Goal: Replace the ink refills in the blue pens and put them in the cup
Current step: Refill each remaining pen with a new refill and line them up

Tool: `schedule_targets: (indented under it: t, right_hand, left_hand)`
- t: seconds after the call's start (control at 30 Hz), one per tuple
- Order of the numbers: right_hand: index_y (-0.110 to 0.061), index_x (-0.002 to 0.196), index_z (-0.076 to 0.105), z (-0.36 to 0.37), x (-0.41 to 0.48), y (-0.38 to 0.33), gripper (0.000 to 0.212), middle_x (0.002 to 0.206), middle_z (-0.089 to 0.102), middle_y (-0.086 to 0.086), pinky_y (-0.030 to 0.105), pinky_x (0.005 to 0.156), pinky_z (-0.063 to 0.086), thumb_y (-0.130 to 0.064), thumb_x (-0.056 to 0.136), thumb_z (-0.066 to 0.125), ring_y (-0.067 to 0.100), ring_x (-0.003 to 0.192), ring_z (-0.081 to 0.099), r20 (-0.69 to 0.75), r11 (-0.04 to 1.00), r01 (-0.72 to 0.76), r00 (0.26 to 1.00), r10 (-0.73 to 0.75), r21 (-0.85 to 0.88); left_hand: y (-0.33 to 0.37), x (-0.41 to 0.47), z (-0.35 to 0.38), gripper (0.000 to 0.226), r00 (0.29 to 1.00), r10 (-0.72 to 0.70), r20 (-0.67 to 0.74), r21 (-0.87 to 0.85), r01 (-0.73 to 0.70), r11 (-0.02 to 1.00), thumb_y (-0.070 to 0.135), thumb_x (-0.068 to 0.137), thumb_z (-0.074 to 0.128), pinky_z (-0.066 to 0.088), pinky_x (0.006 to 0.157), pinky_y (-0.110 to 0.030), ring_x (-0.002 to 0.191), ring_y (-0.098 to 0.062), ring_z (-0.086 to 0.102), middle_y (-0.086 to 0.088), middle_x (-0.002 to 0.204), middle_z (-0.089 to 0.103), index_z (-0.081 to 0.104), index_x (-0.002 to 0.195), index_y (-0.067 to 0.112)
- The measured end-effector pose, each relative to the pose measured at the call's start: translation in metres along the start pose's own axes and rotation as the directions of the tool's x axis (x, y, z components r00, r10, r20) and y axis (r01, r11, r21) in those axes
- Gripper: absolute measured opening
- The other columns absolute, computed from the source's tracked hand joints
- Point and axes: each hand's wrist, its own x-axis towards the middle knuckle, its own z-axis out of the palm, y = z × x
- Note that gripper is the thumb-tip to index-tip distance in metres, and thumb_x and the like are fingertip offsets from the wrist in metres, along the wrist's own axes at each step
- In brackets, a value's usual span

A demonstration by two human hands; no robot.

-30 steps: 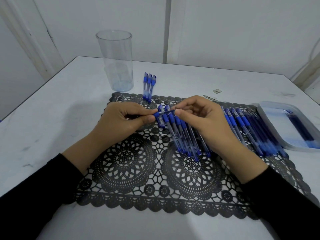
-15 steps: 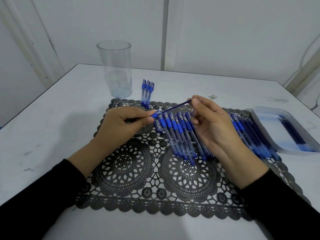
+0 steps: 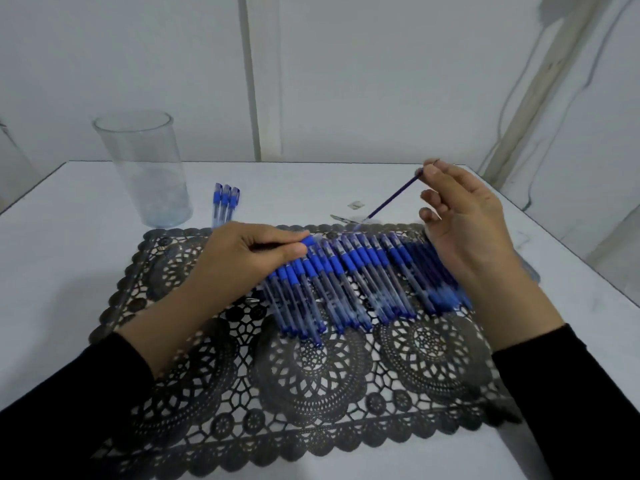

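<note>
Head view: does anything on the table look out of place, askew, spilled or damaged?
Nothing damaged or spilled. Minor oddities: a small pale scrap lies on the bare table beyond the mat, and three pens sit apart from the main row, beside the cup.

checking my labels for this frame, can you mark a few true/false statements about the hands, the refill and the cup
1. The right hand pinches a thin ink refill held up above the table. True.
2. The cup lies on its side on the mat. False: it stands upright on the table, off the mat.
3. The left hand grips a pen at the row of pens on the mat. True.
4. The three pens stand inside the cup. False: they lie on the table beside it.
</note>
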Motion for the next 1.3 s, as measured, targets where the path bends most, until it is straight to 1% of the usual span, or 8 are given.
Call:
schedule_targets:
  t: [0.1,0.2,0.3,0.5,0.77,1.0,1.1,1.3]
  right_hand:
    - [-0.016,0.098,0.072,-0.024,0.009,-0.012,0.01,0.094,0.071,0.001,0.021,0.06,0.037,-0.013,0.089,0.068,0.009,0.072,0.053,-0.019,0.98,0.026,0.999,-0.03,-0.199]
    - [-0.016,0.097,0.075,-0.04,0.016,-0.02,0.01,0.09,0.073,-0.006,0.015,0.059,0.038,-0.016,0.088,0.07,0.0,0.066,0.056,-0.043,0.879,0.014,0.998,-0.039,-0.477]
    - [-0.011,0.091,0.076,-0.045,0.024,-0.016,0.007,0.092,0.073,-0.009,0.003,0.055,0.04,-0.012,0.085,0.072,-0.014,0.063,0.06,-0.019,0.761,-0.027,1.0,0.018,-0.648]
    - [-0.013,0.087,0.079,-0.045,0.036,0.006,0.01,0.079,0.072,0.0,0.012,0.051,0.041,-0.02,0.082,0.075,0.007,0.067,0.06,-0.013,0.373,-0.044,0.996,0.085,-0.927]
    - [-0.013,0.087,0.08,-0.044,0.032,0.03,0.011,0.086,0.075,0.006,0.033,0.072,0.057,-0.02,0.082,0.073,0.018,0.077,0.068,0.058,0.186,0.05,0.998,0.038,-0.981]
    - [-0.016,0.09,0.076,-0.074,0.032,0.005,0.01,0.075,0.064,-0.01,0.0,0.056,0.036,-0.018,0.087,0.067,-0.007,0.067,0.053,0.035,0.346,0.056,0.997,-0.066,-0.936]
    - [-0.017,0.098,0.076,-0.101,0.034,-0.005,0.016,0.082,0.066,-0.01,0.006,0.065,0.037,-0.014,0.089,0.064,-0.008,0.067,0.052,-0.008,0.343,0.039,0.991,-0.135,-0.939]
    - [-0.007,0.098,0.077,-0.135,0.04,-0.003,0.022,0.101,0.074,0.009,0.023,0.083,0.043,-0.007,0.088,0.058,0.022,0.093,0.062,0.008,0.109,0.02,0.994,-0.113,-0.994]
  left_hand:
    - [0.015,0.02,0.021,0.025,0.998,0.031,0.048,-0.026,-0.029,0.999,0.034,0.075,0.076,0.06,0.079,-0.035,0.086,-0.02,0.073,0.012,0.088,0.077,0.076,0.1,0.033]
    - [0.023,0.039,0.047,0.022,0.997,-0.015,0.072,-0.063,0.02,0.998,0.025,0.078,0.08,0.052,0.078,-0.01,0.088,0.003,0.069,0.017,0.091,0.075,0.076,0.098,0.033]
    - [0.024,0.054,0.073,0.022,0.988,-0.093,0.125,-0.09,0.105,0.99,0.026,0.08,0.081,0.047,0.075,-0.002,0.09,0.006,0.068,0.015,0.094,0.076,0.078,0.102,0.027]
    - [0.024,0.068,0.107,0.022,0.977,-0.126,0.171,-0.037,0.134,0.99,0.027,0.081,0.081,0.047,0.071,-0.001,0.086,0.007,0.067,0.015,0.097,0.075,0.079,0.103,0.027]
    - [0.019,0.074,0.113,0.023,0.967,-0.176,0.184,-0.01,0.181,0.983,0.029,0.08,0.081,0.051,0.087,-0.016,0.092,0.002,0.068,0.013,0.103,0.075,0.079,0.103,0.03]
    - [0.021,0.075,0.114,0.021,0.959,-0.2,0.202,-0.018,0.207,0.978,0.029,0.082,0.079,0.048,0.081,-0.012,0.091,0.001,0.067,0.014,0.102,0.075,0.078,0.103,0.029]
    - [0.026,0.078,0.12,0.02,0.956,-0.189,0.227,-0.017,0.198,0.98,0.031,0.083,0.078,0.046,0.075,-0.01,0.086,0.002,0.068,0.015,0.096,0.075,0.079,0.103,0.03]
    - [0.036,0.082,0.14,0.019,0.944,-0.172,0.281,-0.004,0.18,0.984,0.033,0.084,0.078,0.047,0.081,-0.014,0.09,0.0,0.068,0.014,0.096,0.075,0.078,0.102,0.033]
